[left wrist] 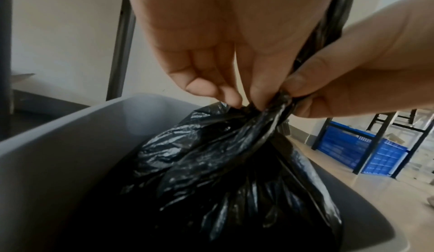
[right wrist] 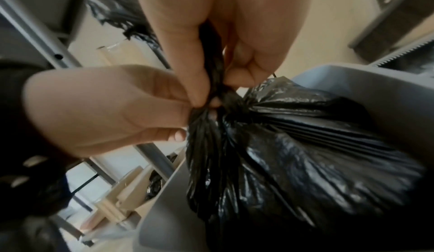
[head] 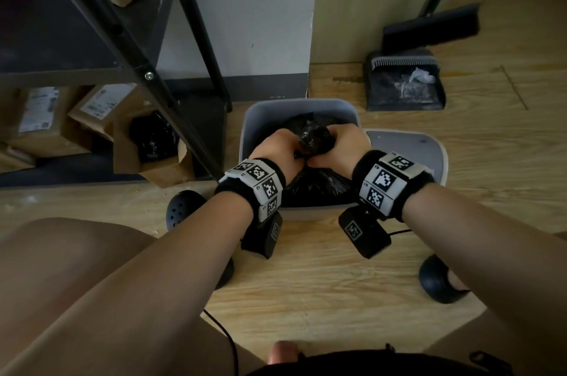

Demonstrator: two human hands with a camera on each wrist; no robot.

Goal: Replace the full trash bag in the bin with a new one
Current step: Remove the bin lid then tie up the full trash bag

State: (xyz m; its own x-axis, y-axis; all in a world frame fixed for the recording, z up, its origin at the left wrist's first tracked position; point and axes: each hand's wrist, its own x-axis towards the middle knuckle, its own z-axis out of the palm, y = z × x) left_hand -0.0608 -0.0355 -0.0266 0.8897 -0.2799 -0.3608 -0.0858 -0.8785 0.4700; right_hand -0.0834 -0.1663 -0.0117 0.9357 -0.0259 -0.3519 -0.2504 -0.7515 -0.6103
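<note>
A grey bin (head: 299, 107) stands on the wooden floor with a full black trash bag (head: 319, 185) inside it. The bag's top is gathered into a twisted neck (head: 316, 138) above the rim. My left hand (head: 288, 151) pinches the neck from the left, and my right hand (head: 331, 148) grips it from the right, the two hands touching. In the left wrist view my left hand (left wrist: 256, 98) pinches the knot of the trash bag (left wrist: 234, 163). In the right wrist view my right hand (right wrist: 211, 92) has its thumb and fingers curled round the strand above the trash bag (right wrist: 305, 144).
The bin's grey lid (head: 408, 155) lies on the floor just right of the bin. A dustpan (head: 405, 84) and broom (head: 429, 29) stand at the back right. A black metal shelf (head: 129, 47) with cardboard boxes (head: 159, 158) stands close on the left. My feet flank the bin.
</note>
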